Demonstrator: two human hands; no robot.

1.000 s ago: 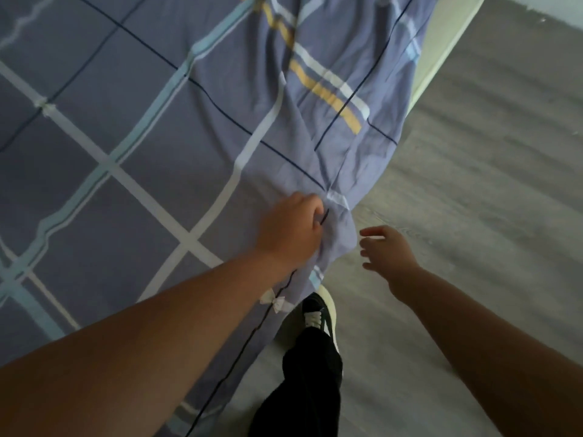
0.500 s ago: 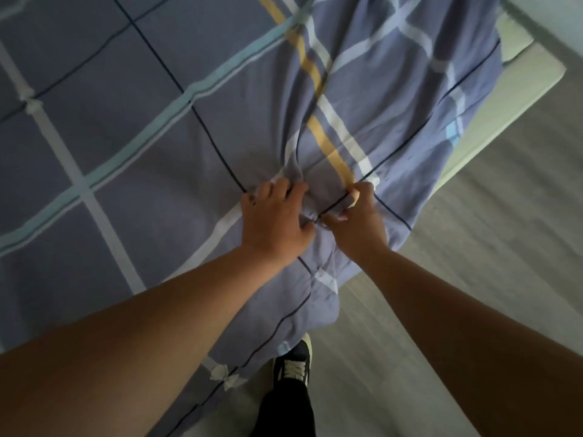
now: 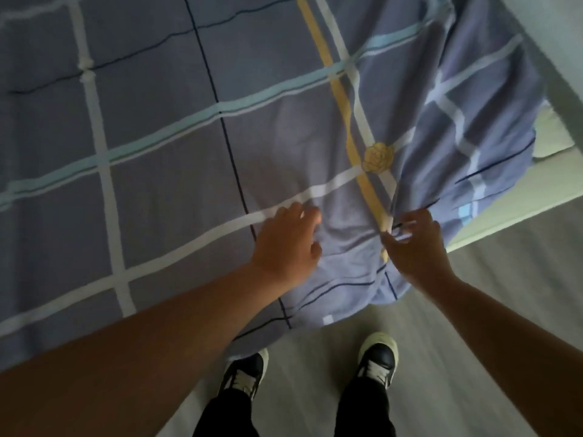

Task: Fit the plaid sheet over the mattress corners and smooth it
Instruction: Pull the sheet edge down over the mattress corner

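Note:
The plaid sheet (image 3: 195, 159) is purple-grey with white, pale blue, dark and yellow lines and a yellow flower print. It covers the bed and hangs over the near corner. My left hand (image 3: 288, 244) rests flat on the sheet near that corner, fingers loosely spread, blurred by motion. My right hand (image 3: 413, 244) pinches a bunched fold of the sheet at the corner, where the yellow stripe ends. The bare cream mattress (image 3: 511, 206) shows to the right, past the sheet's draped edge.
Grey wood-look floor (image 3: 492, 298) lies in front of the bed and to its right. My two feet in dark shoes (image 3: 377, 357) stand on it, close to the bed corner. A pale wall (image 3: 564, 36) rises at the upper right.
My hands have drawn apart: the left slid left and opened flat on the sheet, the right keeps a pinch of fabric. The view swung, showing more bed top and both feet.

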